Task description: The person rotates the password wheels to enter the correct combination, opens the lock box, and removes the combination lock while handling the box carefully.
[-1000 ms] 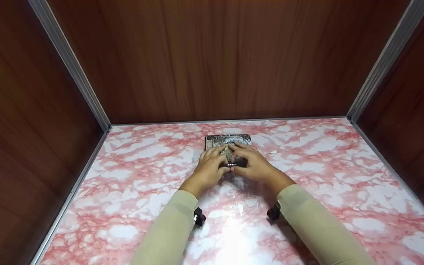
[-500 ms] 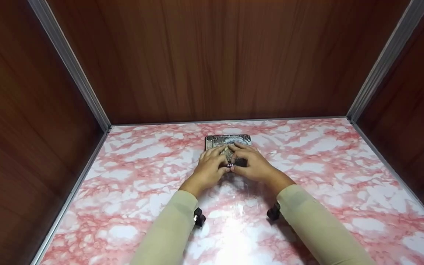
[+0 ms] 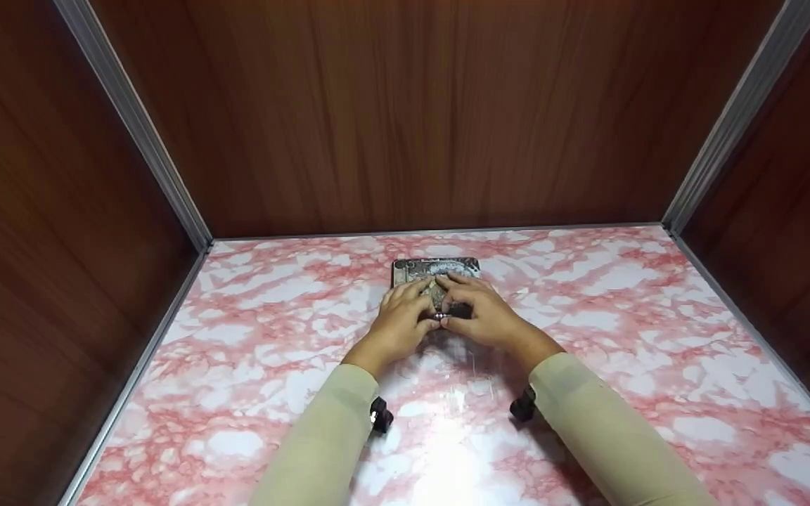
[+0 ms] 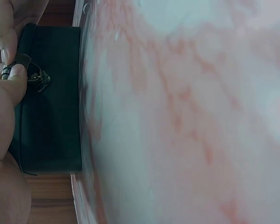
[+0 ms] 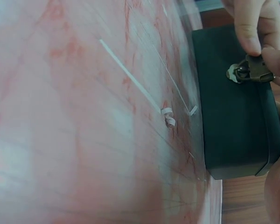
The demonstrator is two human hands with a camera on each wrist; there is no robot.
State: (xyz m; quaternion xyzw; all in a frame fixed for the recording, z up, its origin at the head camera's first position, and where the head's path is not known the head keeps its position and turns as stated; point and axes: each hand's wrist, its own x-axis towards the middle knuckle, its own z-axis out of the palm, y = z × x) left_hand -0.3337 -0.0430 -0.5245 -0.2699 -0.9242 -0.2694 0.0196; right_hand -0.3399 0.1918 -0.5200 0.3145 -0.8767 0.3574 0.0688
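Observation:
A dark box [image 4: 53,116] with a patterned lid [image 3: 415,269] lies at the far middle of the table; its side looks dark green in both wrist views. A small combination padlock [image 5: 258,70] with number dials hangs at the metal catch on the box's front. My left hand [image 3: 399,320] pinches the padlock from the left, other fingers resting on the lid. From the right, my right hand [image 3: 486,316] pinches it too, thumb close to the left thumb. Both hands cover much of the lid, and which dial each fingertip touches cannot be told.
The table [image 3: 271,393] has a red and white marbled top. Brown wood panels [image 3: 405,119] stand behind and at both sides, joined by metal strips. Thin white strips [image 5: 130,77] lie on the tabletop in front of the box. Dark wrist cameras [image 3: 381,414] hang under both sleeves.

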